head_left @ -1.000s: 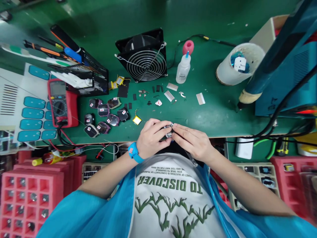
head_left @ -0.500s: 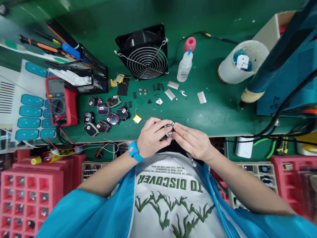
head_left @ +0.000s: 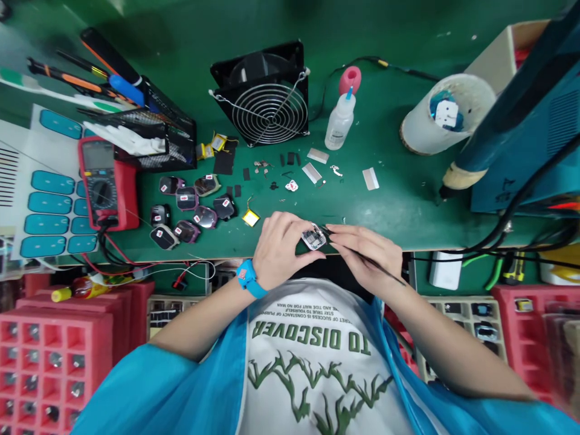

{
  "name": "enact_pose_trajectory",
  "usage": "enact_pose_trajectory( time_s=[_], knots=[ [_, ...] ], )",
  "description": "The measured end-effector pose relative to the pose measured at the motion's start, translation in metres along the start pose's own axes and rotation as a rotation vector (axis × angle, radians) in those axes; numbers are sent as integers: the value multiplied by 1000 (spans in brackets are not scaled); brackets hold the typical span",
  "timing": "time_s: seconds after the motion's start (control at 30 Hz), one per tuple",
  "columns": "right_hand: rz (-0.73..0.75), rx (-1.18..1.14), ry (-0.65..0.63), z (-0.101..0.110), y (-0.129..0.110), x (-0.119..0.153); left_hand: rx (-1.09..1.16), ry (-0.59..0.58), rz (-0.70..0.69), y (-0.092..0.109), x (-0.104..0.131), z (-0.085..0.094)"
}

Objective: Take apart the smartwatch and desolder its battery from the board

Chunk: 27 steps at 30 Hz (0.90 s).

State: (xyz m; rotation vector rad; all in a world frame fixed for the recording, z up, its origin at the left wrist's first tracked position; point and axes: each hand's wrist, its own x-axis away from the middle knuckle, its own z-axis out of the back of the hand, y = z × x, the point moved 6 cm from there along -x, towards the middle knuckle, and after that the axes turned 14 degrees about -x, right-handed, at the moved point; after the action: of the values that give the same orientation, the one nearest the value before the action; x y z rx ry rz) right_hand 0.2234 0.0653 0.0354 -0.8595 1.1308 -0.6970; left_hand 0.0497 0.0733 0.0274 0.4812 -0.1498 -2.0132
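Eight closed watches (head_left: 205,216) lie in a cluster to the left of the left hand (head_left: 278,248), some with a small label on the face. One yellow battery (head_left: 251,218) with a short wire lies just beyond that hand's fingers, touching nothing but the bench (head_left: 399,220). The left hand's thumb and fingers are closed on a small watch case (head_left: 313,237), between the two hands at the near edge of the bench. It is open, with its inner parts showing; no cover is on it, so closing it appears undone. Beyond the hands lie loose metal and black bits (head_left: 290,158), unused as they lie. The right hand (head_left: 374,260), beside the case, has its fingers pinched together on a thin dark tool (head_left: 378,266). Fingers hide part of the case rim, the tool's tip is too fine to tell whether it touches, and the case's wiring is too small to read.
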Motion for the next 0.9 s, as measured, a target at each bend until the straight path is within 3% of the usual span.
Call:
enact_pose_trajectory(
  time_s=[0.13, 0.37, 0.6, 0.9],
  knots=[
    [-151, -99, 105, 7, 2, -1, -3, -46, 64, -5, -4, 4],
    [-239, -166, 114, 1, 5, -5, 113, -199, 61, -13, -7, 22],
    [-155, -139, -11, -16, -1, -8, 37, -91, 12, -15, 6, 29],
    [-135, -114, 0, -18, -1, -4, 150, 44, 225, -19, 11, 27]
  ],
)
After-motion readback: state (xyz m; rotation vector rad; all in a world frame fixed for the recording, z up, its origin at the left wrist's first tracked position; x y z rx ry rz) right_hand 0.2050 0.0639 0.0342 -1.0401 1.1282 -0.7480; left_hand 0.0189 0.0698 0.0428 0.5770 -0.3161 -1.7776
